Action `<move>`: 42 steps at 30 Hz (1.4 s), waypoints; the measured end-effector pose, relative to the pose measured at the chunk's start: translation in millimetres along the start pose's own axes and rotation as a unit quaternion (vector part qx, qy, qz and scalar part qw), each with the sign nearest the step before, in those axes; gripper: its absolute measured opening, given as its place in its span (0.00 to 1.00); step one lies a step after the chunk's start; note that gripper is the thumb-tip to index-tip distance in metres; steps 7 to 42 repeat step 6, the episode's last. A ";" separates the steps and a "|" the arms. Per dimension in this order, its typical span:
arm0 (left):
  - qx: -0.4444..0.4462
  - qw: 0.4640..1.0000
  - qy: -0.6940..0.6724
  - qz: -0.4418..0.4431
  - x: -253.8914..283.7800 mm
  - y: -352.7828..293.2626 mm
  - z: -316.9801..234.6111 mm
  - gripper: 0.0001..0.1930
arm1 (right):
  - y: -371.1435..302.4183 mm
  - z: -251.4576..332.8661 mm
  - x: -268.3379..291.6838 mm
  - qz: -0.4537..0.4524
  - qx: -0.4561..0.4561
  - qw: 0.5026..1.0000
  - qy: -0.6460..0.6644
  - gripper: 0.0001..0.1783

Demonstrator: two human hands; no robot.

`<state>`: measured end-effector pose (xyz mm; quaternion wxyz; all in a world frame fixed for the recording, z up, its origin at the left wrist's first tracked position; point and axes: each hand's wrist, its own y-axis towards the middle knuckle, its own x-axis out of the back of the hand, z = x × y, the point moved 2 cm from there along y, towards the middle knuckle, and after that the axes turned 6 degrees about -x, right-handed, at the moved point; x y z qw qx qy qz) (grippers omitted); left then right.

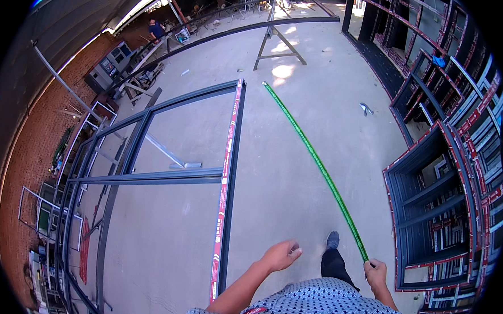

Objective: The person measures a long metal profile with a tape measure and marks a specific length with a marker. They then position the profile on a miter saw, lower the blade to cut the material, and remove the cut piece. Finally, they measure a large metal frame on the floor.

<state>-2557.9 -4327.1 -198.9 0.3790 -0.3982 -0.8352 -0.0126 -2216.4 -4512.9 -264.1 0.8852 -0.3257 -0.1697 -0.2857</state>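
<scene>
My right hand [376,272] is closed at the near end of a long green tape measure [318,160]. Its blade stretches forward and to the left, bowing slightly, with the tip near the far corner of a large dark grey window frame [178,175]. The tape's case is hidden in my grip, if it is there. Loosely curled, my left hand [282,255] hangs in front of my body with a gap between thumb and fingers, and nothing shows in it. It is nearest to the frame's right-hand bar, which carries a red and white protective strip [224,201].
A trestle [278,46] supports another long dark frame [244,26] ahead. Stacked frames [430,204] line the right side, and a pair of pliers-like tools [366,109] lies on the floor. Far left, a person [155,29] is near a grey machine [110,65].
</scene>
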 end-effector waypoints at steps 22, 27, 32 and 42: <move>0.125 0.992 -0.010 0.017 36.5 111.7 -2.4 0.24 | 177.8 82.6 6.2 0.037 -0.019 0.999 0.000 0.13; 0.125 0.992 -0.010 0.017 36.5 111.7 -2.4 0.24 | 177.8 82.6 6.2 0.037 -0.019 0.999 0.000 0.13; 0.125 0.992 -0.010 0.017 36.5 111.7 -2.4 0.24 | 177.8 82.6 6.2 0.037 -0.019 0.999 0.000 0.13; 0.125 0.992 -0.010 0.017 36.5 111.7 -2.4 0.24 | 177.8 82.6 6.2 0.037 -0.019 0.999 0.000 0.13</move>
